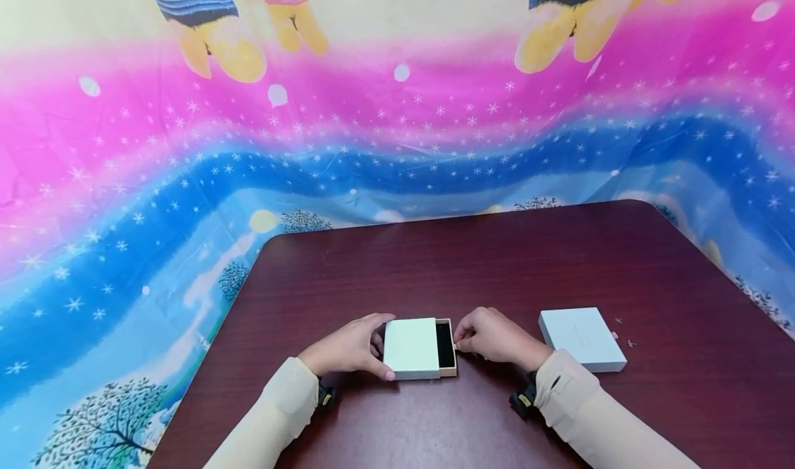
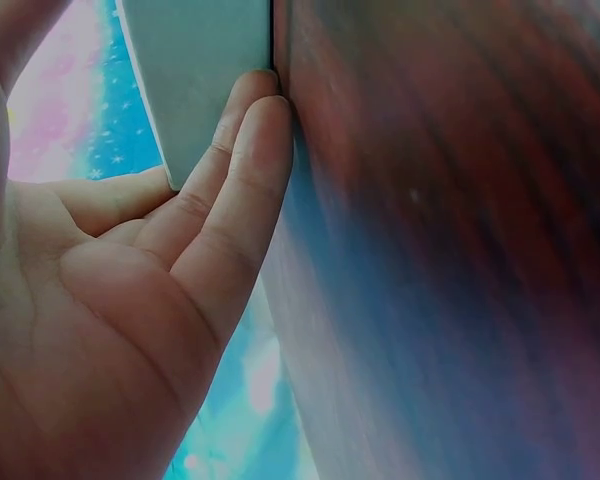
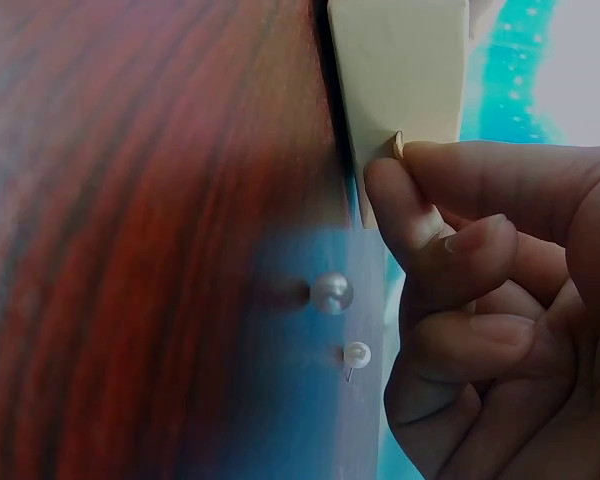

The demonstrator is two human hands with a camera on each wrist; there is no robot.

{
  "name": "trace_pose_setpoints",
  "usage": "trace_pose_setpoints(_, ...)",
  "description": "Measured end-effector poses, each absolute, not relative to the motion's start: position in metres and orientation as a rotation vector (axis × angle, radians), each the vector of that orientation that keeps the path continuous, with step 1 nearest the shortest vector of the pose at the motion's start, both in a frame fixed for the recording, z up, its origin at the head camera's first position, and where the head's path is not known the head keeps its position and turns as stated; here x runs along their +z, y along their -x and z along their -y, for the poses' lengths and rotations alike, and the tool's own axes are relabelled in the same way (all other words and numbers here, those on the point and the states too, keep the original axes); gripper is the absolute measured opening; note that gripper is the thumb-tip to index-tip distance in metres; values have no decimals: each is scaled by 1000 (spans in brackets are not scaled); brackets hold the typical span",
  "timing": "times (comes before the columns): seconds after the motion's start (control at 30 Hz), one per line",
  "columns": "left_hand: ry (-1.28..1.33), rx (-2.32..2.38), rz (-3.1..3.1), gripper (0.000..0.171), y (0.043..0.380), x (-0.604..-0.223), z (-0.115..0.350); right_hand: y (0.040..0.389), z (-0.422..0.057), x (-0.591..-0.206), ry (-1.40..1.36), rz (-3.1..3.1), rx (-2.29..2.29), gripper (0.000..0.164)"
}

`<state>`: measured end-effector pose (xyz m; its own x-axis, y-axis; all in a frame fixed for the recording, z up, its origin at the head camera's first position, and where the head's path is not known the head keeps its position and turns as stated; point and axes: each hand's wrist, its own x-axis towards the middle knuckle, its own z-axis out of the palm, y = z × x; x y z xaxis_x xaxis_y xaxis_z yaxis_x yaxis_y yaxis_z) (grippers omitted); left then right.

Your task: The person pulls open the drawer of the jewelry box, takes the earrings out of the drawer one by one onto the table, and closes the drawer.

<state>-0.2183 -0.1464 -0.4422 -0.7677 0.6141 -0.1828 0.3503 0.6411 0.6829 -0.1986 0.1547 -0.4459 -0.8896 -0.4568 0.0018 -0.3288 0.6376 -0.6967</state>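
Observation:
A small white drawer box [image 1: 410, 348] lies on the table, its drawer [image 1: 446, 347] slid partway out to the right and showing a black lining. My left hand [image 1: 350, 348] grips the box's left end between thumb and fingers. In the left wrist view, fingertips [image 2: 265, 130] press against the pale end wall. On the other side, my right hand [image 1: 499, 338] pinches a small pull tab [image 3: 399, 145] on the drawer front between thumb and index finger. Below that hand in the right wrist view are a pearl [image 3: 332, 293] and a smaller pearl stud [image 3: 357, 355] with a thin pin.
A second white box [image 1: 582, 339], closed, sits to the right behind my right forearm, with a pink tab at its side. Small pale pieces [image 1: 632, 343] lie beside it on the dark red table [image 1: 435, 269]. A printed cloth [image 1: 397, 110] hangs behind the table.

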Motion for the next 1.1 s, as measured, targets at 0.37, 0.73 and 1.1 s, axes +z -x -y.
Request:
trace_pose_setpoints(0.37,-748,918,-2442,108,217,-441,142,198,-154,-447,662,-2681,-1070,14)
trace_pose_setpoints(0.73,-765,909,-2460,109,217,-442,140,199,-152,-446,669,-2700,-1040,15)
trace_pose_setpoints(1.1,-766,903,-2462,109,217,-442,138,201,-150,-444,653,-2710,-1007,16)
